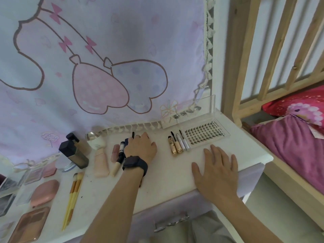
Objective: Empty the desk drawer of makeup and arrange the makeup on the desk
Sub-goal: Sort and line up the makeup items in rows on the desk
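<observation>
Left hand (140, 146) curled round slim black stick (132, 134), only tip showing; right hand (215, 171) splayed flat on desk (166, 174), 4 o'clock.

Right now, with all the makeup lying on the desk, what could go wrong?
The left hand sits right beside the slim dark-and-cream tube; a sideways nudge might roll it into the pink tube. The lash tray lies near the right edge of the desk, just beyond the right hand, so a bump might slide it off. The two dark-capped bottles stand close together; one tipping could knock the other.
</observation>
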